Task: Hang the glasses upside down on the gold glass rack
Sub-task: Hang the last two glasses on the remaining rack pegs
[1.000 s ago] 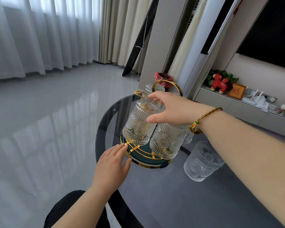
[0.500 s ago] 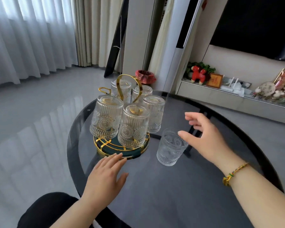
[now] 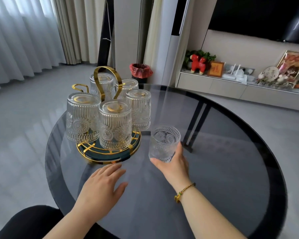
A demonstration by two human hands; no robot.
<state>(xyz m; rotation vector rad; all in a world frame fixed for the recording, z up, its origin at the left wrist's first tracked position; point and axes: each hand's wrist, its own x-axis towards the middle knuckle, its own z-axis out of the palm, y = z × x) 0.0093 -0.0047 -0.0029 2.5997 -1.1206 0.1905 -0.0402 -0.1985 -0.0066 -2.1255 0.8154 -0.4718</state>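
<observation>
The gold glass rack (image 3: 109, 156) with a round dark-green base and a looped gold handle stands on the left part of the round dark glass table (image 3: 214, 169). Several ribbed clear glasses hang upside down on it, the nearest one (image 3: 115, 125) at the front. One gold hook (image 3: 79, 87) at the back left is bare. My right hand (image 3: 173, 165) grips an upright ribbed glass (image 3: 163, 144) from below and behind, just right of the rack. My left hand (image 3: 102, 185) rests flat on the table, fingers apart, close in front of the rack's base.
The table's near rim curves past my dark-clothed knee (image 3: 29, 221) at the bottom left. Beyond the table are a grey tiled floor, curtains, a bin with a red liner (image 3: 141, 71) and a low TV shelf (image 3: 240, 87) with ornaments.
My right hand has left the rack, swung right and closed around the upright glass. My left hand has slid back from the rack's base onto the table. The view shifted.
</observation>
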